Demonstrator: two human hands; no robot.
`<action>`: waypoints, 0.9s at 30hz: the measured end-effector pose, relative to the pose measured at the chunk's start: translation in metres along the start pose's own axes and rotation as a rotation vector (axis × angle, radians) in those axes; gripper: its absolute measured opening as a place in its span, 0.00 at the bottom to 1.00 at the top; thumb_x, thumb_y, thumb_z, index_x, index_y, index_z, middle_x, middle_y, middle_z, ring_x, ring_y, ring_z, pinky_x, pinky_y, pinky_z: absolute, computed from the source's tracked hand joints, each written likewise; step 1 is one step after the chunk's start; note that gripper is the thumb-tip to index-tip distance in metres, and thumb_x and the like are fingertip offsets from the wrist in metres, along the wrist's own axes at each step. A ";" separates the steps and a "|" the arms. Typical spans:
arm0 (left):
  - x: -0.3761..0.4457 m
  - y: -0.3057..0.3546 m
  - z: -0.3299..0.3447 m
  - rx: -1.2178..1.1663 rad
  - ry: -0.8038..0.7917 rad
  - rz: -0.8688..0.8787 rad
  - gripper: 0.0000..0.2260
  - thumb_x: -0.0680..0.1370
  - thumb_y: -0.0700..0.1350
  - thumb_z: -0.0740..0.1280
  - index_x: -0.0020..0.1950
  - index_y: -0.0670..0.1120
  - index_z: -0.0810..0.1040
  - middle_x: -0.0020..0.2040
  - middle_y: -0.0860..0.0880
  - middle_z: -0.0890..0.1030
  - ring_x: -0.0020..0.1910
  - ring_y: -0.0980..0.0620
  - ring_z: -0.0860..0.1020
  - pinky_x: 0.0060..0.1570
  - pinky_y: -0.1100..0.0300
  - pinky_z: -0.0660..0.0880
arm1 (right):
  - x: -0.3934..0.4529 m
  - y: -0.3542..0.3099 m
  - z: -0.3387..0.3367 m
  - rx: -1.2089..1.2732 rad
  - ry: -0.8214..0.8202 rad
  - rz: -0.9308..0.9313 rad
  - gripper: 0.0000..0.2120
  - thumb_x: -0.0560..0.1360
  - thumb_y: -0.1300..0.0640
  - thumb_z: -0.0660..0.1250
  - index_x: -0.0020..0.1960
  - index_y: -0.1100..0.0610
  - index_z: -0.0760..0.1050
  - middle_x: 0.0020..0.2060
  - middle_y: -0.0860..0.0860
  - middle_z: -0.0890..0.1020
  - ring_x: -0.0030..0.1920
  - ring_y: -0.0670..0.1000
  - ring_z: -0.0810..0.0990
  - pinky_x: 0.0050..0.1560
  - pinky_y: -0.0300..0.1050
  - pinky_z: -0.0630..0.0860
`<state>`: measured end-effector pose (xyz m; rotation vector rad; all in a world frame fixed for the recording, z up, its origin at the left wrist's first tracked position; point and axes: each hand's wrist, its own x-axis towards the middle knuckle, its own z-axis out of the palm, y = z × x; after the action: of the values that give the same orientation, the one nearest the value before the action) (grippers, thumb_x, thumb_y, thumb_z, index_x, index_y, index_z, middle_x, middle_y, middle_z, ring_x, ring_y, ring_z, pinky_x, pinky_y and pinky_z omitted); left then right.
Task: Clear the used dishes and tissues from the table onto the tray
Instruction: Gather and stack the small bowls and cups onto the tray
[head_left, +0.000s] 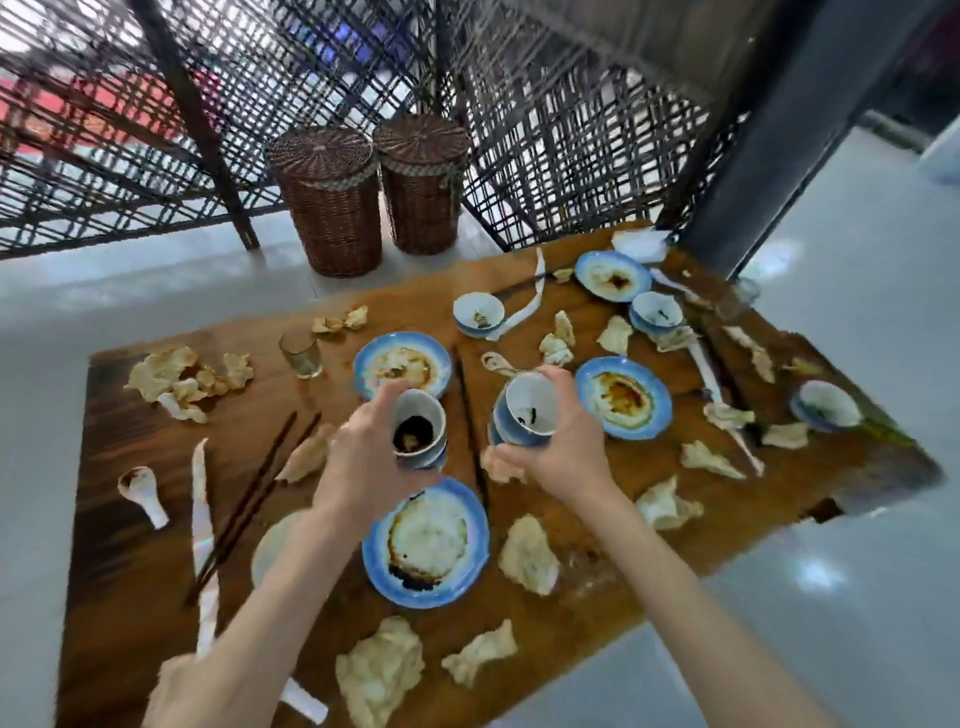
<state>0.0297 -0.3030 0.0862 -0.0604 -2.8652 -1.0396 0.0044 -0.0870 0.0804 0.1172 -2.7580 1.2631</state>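
Gripping a glazed bowl in your left hand and another bowl in your right hand, you should judge both rigid, slick with sauce and breakable, best held round their walls.

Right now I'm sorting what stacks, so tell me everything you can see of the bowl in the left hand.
The bowl in the left hand is small and looks ceramic, white inside with a blue outside. A dark sauce residue with a pale scrap sits at its bottom. It is tilted so its mouth faces the camera, above the wooden table between two blue-rimmed plates. The left hand grips its side. A second blue rim shows just beneath it, perhaps another bowl.
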 end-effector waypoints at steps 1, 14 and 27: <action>0.000 0.015 0.011 0.000 -0.009 0.010 0.37 0.61 0.48 0.80 0.65 0.54 0.65 0.55 0.49 0.77 0.52 0.46 0.76 0.44 0.58 0.69 | -0.005 0.011 -0.015 0.007 -0.002 0.010 0.41 0.59 0.49 0.80 0.66 0.48 0.63 0.54 0.43 0.75 0.56 0.49 0.76 0.49 0.40 0.70; 0.000 0.210 0.175 -0.028 0.046 0.065 0.39 0.58 0.48 0.81 0.64 0.51 0.66 0.54 0.47 0.78 0.47 0.51 0.72 0.42 0.58 0.68 | -0.042 0.172 -0.217 -0.009 0.032 0.029 0.38 0.59 0.50 0.78 0.63 0.44 0.63 0.54 0.43 0.75 0.54 0.48 0.75 0.49 0.46 0.76; 0.097 0.363 0.323 -0.104 -0.009 0.181 0.39 0.58 0.49 0.81 0.64 0.54 0.65 0.52 0.51 0.77 0.47 0.53 0.72 0.43 0.59 0.68 | 0.015 0.309 -0.372 -0.016 0.184 0.066 0.38 0.58 0.47 0.79 0.60 0.37 0.61 0.50 0.37 0.73 0.52 0.42 0.73 0.51 0.36 0.72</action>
<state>-0.0656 0.1828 0.0810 -0.3266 -2.7483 -1.1522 -0.0216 0.3960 0.0922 -0.0875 -2.6335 1.2000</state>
